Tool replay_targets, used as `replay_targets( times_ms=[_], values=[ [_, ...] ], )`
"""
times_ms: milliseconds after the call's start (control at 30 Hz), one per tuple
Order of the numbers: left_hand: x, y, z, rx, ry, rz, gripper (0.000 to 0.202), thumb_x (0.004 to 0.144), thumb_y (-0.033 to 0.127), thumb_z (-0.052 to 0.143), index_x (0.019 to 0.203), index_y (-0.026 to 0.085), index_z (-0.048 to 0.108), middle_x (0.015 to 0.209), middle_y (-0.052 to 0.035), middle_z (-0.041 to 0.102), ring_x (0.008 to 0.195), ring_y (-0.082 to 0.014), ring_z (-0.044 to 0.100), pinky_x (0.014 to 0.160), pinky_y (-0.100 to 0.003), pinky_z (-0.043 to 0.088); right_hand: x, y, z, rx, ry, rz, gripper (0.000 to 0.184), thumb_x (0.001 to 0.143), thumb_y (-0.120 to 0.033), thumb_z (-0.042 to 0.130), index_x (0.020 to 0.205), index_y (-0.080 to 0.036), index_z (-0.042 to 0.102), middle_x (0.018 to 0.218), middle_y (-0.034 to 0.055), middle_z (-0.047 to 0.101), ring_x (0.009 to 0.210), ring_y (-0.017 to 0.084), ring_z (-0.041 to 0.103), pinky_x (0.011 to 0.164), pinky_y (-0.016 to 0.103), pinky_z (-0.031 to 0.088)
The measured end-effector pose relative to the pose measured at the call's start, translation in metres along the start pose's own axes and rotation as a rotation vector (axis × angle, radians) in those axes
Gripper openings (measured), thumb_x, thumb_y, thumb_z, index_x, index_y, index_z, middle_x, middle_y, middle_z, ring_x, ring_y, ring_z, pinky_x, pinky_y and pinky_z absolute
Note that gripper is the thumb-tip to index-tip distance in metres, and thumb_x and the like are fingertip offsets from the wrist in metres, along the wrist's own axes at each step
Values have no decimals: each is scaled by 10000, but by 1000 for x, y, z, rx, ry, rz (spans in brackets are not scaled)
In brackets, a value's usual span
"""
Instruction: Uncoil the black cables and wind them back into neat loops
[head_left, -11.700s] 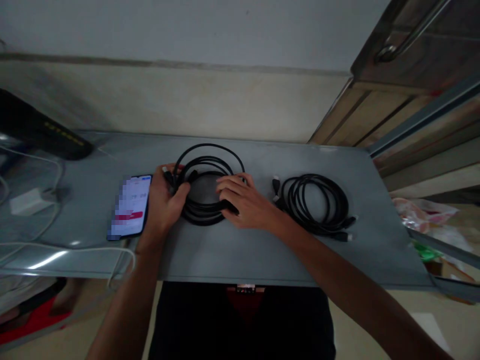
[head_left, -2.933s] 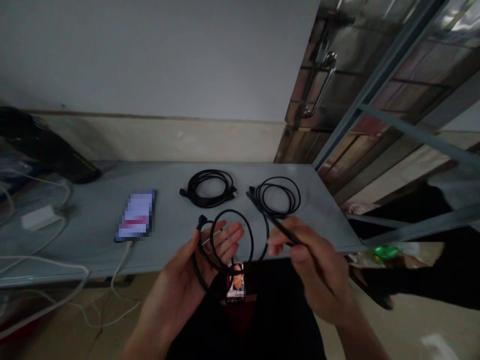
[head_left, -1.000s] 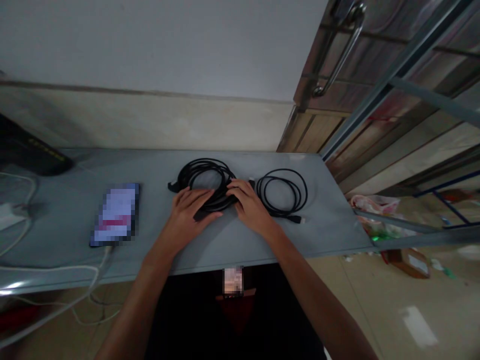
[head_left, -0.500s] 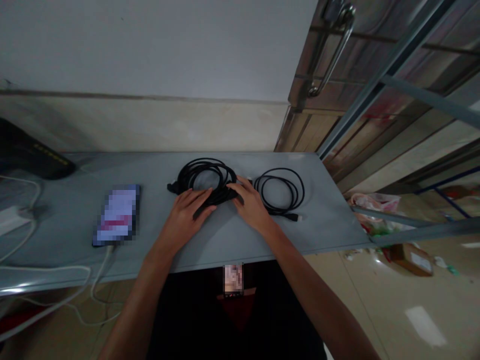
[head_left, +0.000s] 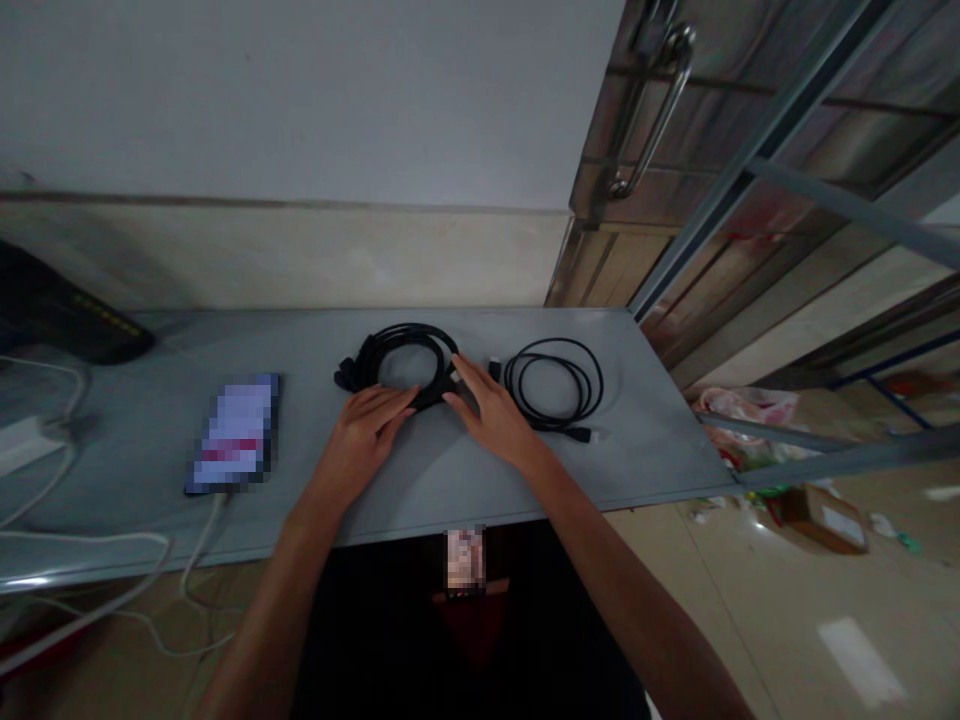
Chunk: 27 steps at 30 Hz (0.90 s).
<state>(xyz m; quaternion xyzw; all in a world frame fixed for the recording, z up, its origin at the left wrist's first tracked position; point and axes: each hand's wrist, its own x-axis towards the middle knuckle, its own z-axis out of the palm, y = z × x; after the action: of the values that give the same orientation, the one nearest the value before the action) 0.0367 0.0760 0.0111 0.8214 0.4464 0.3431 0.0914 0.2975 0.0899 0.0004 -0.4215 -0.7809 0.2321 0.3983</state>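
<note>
A thick coil of black cable [head_left: 409,332] lies on the grey table in front of me. My left hand [head_left: 365,432] is at its front left, with fingers and thumb closed on the front edge of the coil. My right hand [head_left: 491,410] is at the coil's right side, thumb and fingers around its edge, where a light metallic tip shows between them. A dark plug [head_left: 349,374] sticks out at the coil's left. To the right, untouched, lies a thinner loop of black cable [head_left: 590,360], its plugs showing at the left and front.
A phone [head_left: 234,430] with a white charging cable [head_left: 202,550] lies to the left. A dark object [head_left: 112,335] and a white block [head_left: 26,440] are farther left. The table [head_left: 660,460] backs onto a wall; a metal frame [head_left: 720,210] stands at its right end.
The right side of the thick coil has drawn inward, and my right hand has shifted slightly left with it. A light tip now shows by the right fingers. The whole view shifts slightly.
</note>
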Motion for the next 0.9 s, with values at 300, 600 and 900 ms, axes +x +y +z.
replay_targets(
  times_ms=[300, 600, 900],
  values=[
    [3, 2, 2, 19, 7, -4, 371, 1134, 369, 582, 1417, 248, 788, 1299, -133, 834, 1218, -352, 746, 1172, -619, 547, 1, 6, 5, -50, 31, 11, 541, 1192, -342, 558, 1718, -223, 517, 1729, 168, 568, 1636, 272, 546, 1394, 492, 437],
    [2, -3, 3, 17, -17, -9, 365, 1138, 313, 561, 1404, 246, 802, 1320, -129, 811, 1209, -337, 717, 1124, -575, 545, -4, -15, -7, -73, 159, -104, 389, 1177, -261, 517, 1551, -217, 616, 1537, 164, 652, 1493, 252, 617, 1340, 493, 488],
    [0, -4, 4, 11, 12, 4, 339, 1152, 340, 588, 1395, 234, 799, 1333, -131, 807, 1248, -329, 724, 1162, -572, 544, -75, 3, -67, -505, 163, 85, 548, 1109, -471, 696, 1585, -218, 597, 1589, 215, 617, 1500, 423, 579, 1272, 696, 478]
  ],
)
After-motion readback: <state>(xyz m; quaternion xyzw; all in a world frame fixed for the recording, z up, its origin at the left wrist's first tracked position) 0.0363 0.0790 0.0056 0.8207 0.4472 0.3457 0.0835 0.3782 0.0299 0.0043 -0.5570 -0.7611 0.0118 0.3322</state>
